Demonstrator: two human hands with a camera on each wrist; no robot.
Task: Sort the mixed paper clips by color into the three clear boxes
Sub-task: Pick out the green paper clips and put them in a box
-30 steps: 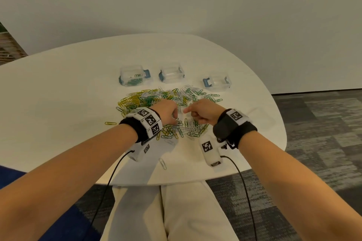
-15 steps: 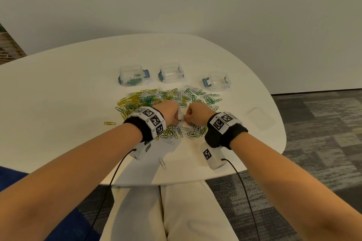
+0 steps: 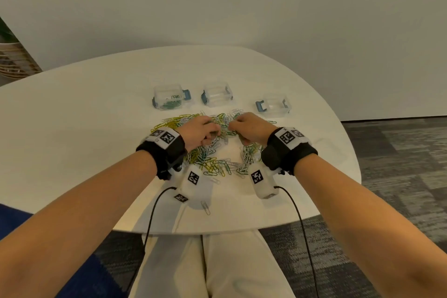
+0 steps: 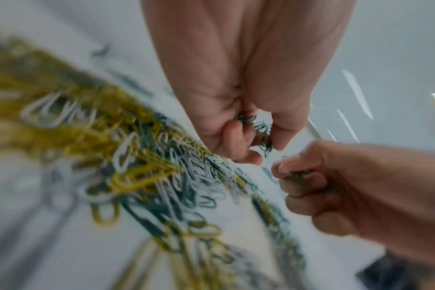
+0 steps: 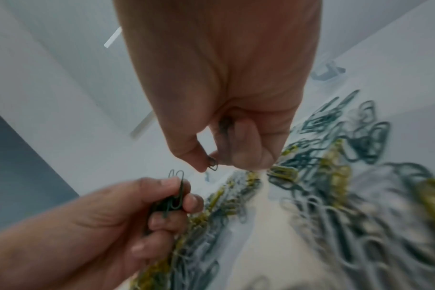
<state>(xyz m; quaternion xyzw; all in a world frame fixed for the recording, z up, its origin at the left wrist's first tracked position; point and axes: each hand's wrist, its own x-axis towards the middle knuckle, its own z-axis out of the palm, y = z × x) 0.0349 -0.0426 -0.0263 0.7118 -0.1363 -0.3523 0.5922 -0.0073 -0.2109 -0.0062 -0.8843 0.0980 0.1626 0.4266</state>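
A heap of yellow, green and white paper clips [image 3: 208, 159] lies on the white table [image 3: 72, 128]. Both hands hover over its far part, knuckles nearly touching. My left hand [image 3: 205, 128] grips a bunch of green clips [image 4: 261, 133] in its curled fingers. My right hand [image 3: 244, 128] also holds green clips [image 5: 212, 165], one pinched between thumb and finger. Three clear boxes stand behind the heap: the left box [image 3: 169, 97] holds green clips, the middle box [image 3: 217, 94] and the right box [image 3: 274, 105] look empty.
A single white clip [image 3: 206, 207] lies near the table's front edge. A clear lid [image 3: 321, 143] rests on the table to the right. Beyond the table's right edge lies grey carpet [image 3: 399, 164]. A wall rises behind the table.
Both hands have moved away from me, from the heap's middle to its far part, and stay close together. A bare patch now shows in the heap where they were.
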